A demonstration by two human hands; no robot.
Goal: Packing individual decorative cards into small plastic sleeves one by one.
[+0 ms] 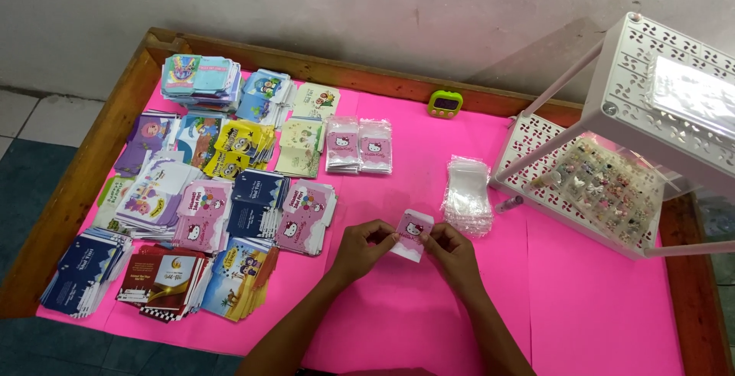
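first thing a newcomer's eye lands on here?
Probably the bright pink table cover, then the left hand and right hand at its near middle, together holding a small pink cat-print card. Next come the stacks of colourful cards filling the table's left half, and the white perforated rack at the right.

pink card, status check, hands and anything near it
Left hand and right hand both pinch the pink card above the pink table. Clear bags lie just beyond. Nothing between hands and card.
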